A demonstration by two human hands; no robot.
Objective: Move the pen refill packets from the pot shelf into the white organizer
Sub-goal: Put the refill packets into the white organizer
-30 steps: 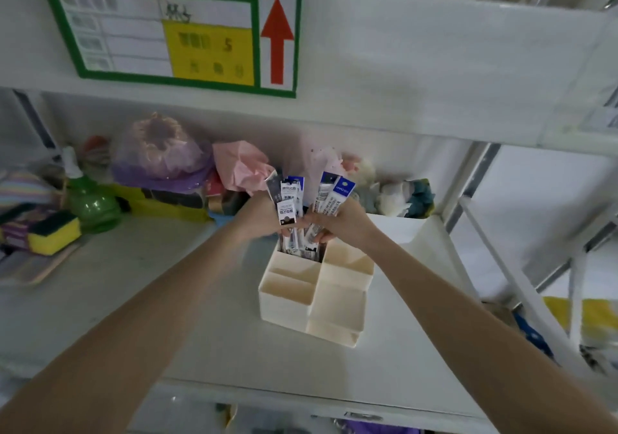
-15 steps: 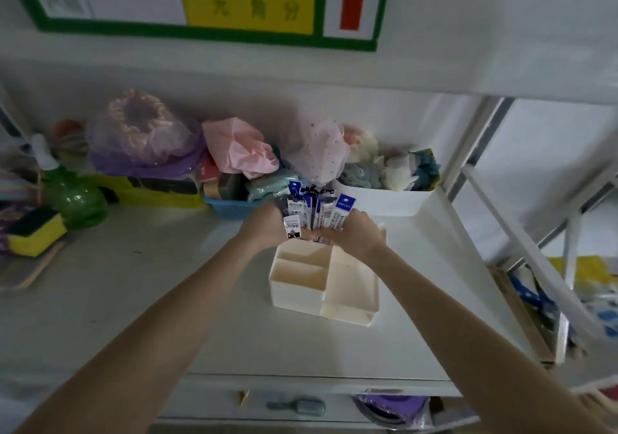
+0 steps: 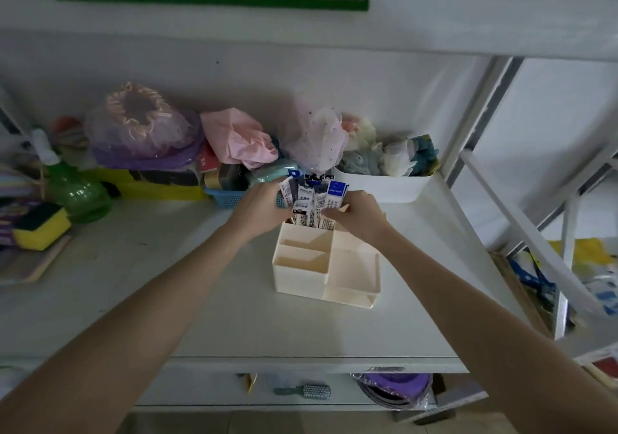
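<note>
Dim overall, flat cool light, brightest at the right past the rack frame (image 3: 481,112). Shelf (image 3: 167,300) interior murky, soft shadow under the upper board. No glare. Wide-angle bend at edges: forearms stretch, frame bars curve. Soft focus throughout, packet print (image 3: 314,199) unreadable, left clutter & corners smeared.

- Shelf (image 3: 167,300) front half lies bare up to its front edge.
- White organizer (image 3: 326,266) stands mid-shelf.
- White bin (image 3: 384,188) and blue basket (image 3: 227,198) crowd the back edge.
- Green bottle (image 3: 77,193) and sponge (image 3: 41,229) block the left end.
</note>
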